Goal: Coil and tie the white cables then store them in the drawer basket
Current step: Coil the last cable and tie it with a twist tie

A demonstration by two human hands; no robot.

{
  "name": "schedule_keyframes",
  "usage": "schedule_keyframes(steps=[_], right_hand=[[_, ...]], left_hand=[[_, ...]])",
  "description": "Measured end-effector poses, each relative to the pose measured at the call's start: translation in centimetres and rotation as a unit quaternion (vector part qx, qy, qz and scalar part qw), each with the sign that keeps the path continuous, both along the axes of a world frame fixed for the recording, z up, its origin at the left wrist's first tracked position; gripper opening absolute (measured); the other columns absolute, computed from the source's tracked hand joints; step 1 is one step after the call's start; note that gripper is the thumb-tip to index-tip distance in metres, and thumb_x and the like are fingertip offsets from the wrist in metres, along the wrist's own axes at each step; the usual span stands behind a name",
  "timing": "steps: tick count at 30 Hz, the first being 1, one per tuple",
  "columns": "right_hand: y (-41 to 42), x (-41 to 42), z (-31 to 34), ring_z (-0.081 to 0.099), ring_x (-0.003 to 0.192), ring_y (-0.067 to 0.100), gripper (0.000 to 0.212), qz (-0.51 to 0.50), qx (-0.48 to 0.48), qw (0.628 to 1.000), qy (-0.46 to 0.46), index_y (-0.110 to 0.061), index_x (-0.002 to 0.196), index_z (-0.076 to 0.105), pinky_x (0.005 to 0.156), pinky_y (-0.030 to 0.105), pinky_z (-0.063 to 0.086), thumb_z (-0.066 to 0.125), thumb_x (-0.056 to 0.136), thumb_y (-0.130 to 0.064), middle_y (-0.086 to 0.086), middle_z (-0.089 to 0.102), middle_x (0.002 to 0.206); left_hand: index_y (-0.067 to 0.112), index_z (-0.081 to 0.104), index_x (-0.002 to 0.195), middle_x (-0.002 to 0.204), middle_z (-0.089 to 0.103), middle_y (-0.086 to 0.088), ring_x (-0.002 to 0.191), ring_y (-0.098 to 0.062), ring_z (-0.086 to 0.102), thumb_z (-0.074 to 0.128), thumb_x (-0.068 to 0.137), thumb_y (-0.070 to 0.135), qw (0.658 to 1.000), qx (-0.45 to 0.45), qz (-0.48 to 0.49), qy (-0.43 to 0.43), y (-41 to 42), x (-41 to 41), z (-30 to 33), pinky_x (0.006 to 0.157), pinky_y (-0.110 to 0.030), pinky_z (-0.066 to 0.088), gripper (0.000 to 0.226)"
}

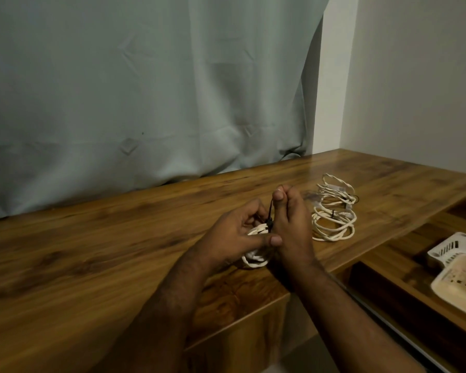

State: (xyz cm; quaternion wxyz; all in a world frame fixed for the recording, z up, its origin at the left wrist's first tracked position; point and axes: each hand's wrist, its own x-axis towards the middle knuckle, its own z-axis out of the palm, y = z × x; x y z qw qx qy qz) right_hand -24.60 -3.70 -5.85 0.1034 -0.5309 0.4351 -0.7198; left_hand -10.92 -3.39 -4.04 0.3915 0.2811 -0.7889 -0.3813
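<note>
My left hand (234, 232) grips a small coil of white cable (254, 258) just above the wooden tabletop (92, 251). A thin black tie (350, 212) wraps the coil's upper part. My right hand (288, 222) pinches the tie's free end between thumb and forefinger and holds it upward. To the right, a pile of coiled white cables (334, 208) lies on the table, with black ties on some coils. A white plastic basket (457, 267) sits in the open drawer at the lower right.
A grey-green curtain (145, 90) hangs behind the table and rests on its back edge. A white wall (414, 76) stands at the right. The open wooden drawer (388, 254) extends below the table's right front edge.
</note>
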Motion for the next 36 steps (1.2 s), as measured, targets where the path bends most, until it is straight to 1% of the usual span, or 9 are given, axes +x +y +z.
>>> schedule_keyframes(steps=[3,6,14,19,22,25,28,32,36], right_hand=[[0.2,0.1,0.0,0.051,0.077,0.009,0.023,0.007,0.0,1.0,-0.027,-0.037,0.084,0.054,0.072,0.034,0.044,0.048,0.106,-0.031,-0.013,0.054,0.081],[0.4,0.2,0.1,0.053,0.083,0.011,0.02,0.014,0.002,0.997,-0.079,-0.041,0.086,0.057,0.077,0.038,0.047,0.046,0.102,-0.037,-0.009,0.057,0.087],[0.1,-0.3,0.0,0.053,0.081,0.01,0.026,-0.012,-0.01,0.998,-0.066,-0.028,0.095,0.057,0.076,0.038,0.047,0.043,0.101,-0.049,-0.009,0.057,0.085],[0.2,0.7,-0.2,0.051,0.071,0.008,0.017,0.087,0.021,0.993,-0.076,-0.028,0.094,0.061,0.067,0.037,0.046,0.052,0.106,-0.036,-0.013,0.055,0.073],[0.5,1.2,-0.3,0.058,0.077,0.016,0.019,0.156,0.028,0.985,-0.07,-0.026,0.097,0.063,0.072,0.046,0.051,0.056,0.102,-0.043,-0.003,0.062,0.08],[0.8,1.4,-0.1,0.066,0.085,0.022,0.018,0.214,0.027,0.976,-0.041,-0.012,0.101,0.065,0.08,0.051,0.055,0.059,0.103,-0.029,0.01,0.07,0.09],[0.8,1.2,-0.1,0.061,0.078,0.023,0.024,0.189,0.027,0.981,-0.018,-0.008,0.09,0.061,0.073,0.054,0.053,0.062,0.101,-0.029,0.019,0.065,0.083],[0.4,0.9,-0.4,0.058,0.07,0.014,0.022,0.12,0.049,0.991,-0.016,-0.014,0.087,0.059,0.066,0.048,0.052,0.063,0.101,-0.03,0.008,0.065,0.077],[0.2,0.7,-0.4,0.055,0.067,0.012,0.021,0.083,0.035,0.996,0.0,-0.02,0.082,0.055,0.062,0.045,0.049,0.062,0.098,-0.031,-0.001,0.061,0.07]], left_hand=[[0.021,0.06,0.086,0.08,0.063,0.003,0.075,-0.012,0.06,0.08,0.074,0.045,1.0,0.004,0.004,0.016,-0.3,0.0,0.1,0.073,-0.037,0.049,0.034],[0.025,0.062,0.083,0.081,0.066,0.002,0.08,-0.018,0.064,0.076,0.08,0.042,1.0,0.002,0.002,0.022,-0.5,-0.2,0.2,0.078,-0.044,0.053,0.022],[0.015,0.059,0.081,0.07,0.058,0.008,0.067,-0.003,0.053,0.064,0.084,0.017,0.994,-0.094,0.06,0.004,-0.4,-0.5,0.6,0.062,-0.024,0.044,0.007],[0.017,0.049,0.075,0.066,0.051,0.006,0.064,-0.009,0.048,0.06,0.088,0.012,0.991,-0.111,0.075,0.0,-1.0,0.5,0.0,0.063,-0.036,0.042,0.017],[0.011,0.05,0.076,0.065,0.055,0.004,0.062,-0.012,0.052,0.061,0.093,0.01,0.994,-0.066,0.082,0.038,-1.1,0.5,-0.3,0.061,-0.033,0.044,0.019],[0.007,0.054,0.08,0.073,0.061,-0.008,0.071,-0.017,0.056,0.061,0.089,0.018,0.993,-0.06,0.082,0.054,-1.4,0.4,-0.4,0.067,-0.041,0.046,0.017],[0.005,0.053,0.076,0.069,0.06,-0.005,0.068,-0.013,0.056,0.063,0.086,0.015,0.991,-0.067,0.097,0.057,-1.3,0.4,-0.4,0.065,-0.037,0.045,0.017],[0.022,0.059,0.071,0.066,0.063,0.003,0.064,-0.009,0.058,0.067,0.08,0.019,0.989,-0.079,0.121,0.044,-1.0,0.4,-0.2,0.061,-0.03,0.046,0.013],[0.017,0.06,0.076,0.071,0.063,-0.004,0.07,-0.011,0.057,0.067,0.079,0.031,0.993,-0.07,0.089,0.029,-1.1,0.4,-0.2,0.065,-0.034,0.045,0.016]])
